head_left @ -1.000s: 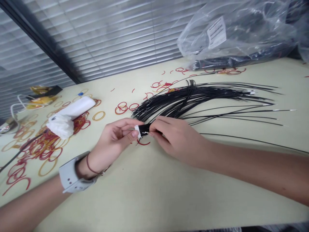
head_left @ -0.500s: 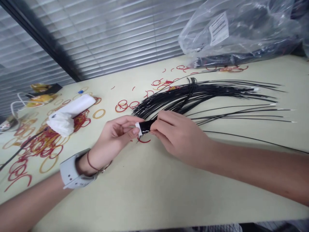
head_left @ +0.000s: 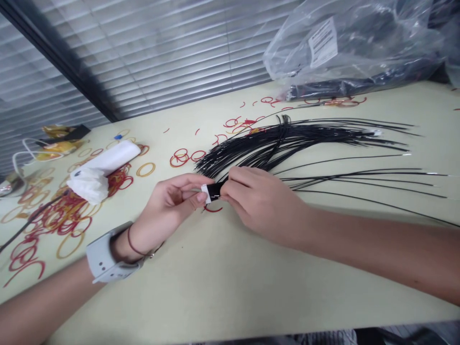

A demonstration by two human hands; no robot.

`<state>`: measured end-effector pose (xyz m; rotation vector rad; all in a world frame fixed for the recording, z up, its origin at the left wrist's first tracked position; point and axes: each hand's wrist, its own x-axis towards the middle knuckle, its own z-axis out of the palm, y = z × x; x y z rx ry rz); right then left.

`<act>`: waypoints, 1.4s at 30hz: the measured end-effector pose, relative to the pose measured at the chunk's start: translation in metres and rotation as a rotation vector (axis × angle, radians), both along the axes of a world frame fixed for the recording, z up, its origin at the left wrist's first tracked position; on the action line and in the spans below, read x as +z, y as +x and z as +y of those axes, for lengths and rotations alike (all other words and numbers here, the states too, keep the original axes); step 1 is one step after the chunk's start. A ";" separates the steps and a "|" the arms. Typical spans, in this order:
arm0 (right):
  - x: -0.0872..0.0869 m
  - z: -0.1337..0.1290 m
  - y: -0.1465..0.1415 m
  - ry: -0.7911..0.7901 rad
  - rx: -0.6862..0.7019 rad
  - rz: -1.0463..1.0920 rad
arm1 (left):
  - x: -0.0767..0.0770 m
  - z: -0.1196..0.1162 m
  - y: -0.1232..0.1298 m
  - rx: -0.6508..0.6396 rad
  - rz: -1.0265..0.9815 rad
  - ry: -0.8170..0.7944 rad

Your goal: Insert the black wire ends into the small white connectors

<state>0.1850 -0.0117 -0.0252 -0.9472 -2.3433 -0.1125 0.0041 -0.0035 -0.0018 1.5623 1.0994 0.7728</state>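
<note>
Between thumb and fingers, my left hand (head_left: 174,201) pinches a small white connector (head_left: 206,193). Black wires (head_left: 214,191) run side by side out of the connector to the right. Close beside it, my right hand (head_left: 258,201) is closed on these wires, its fingertips pressed together. A thick bundle of loose black wires (head_left: 309,134) lies on the table just behind my right hand. Several single wires (head_left: 359,176) stretch to the right beyond my right wrist.
Red and yellow rubber bands (head_left: 72,211) are scattered at the left, around a white roll-shaped object (head_left: 115,157) and crumpled tissue (head_left: 89,186). A clear plastic bag (head_left: 352,48) stands at the back right. Blinds (head_left: 161,48) rise behind the table (head_left: 215,287).
My right hand has shifted slightly left, nearer the connector. Some of the single wires at the right have moved and now lie differently. My left hand still holds the connector.
</note>
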 end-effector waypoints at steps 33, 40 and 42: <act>-0.003 0.000 0.001 -0.035 0.166 0.239 | 0.001 -0.002 0.005 -0.059 0.000 0.032; -0.007 0.000 0.001 -0.011 0.229 0.252 | -0.001 -0.003 0.006 -0.111 -0.019 0.028; -0.008 -0.001 0.001 0.005 0.244 0.236 | -0.001 -0.004 0.006 -0.116 -0.031 0.020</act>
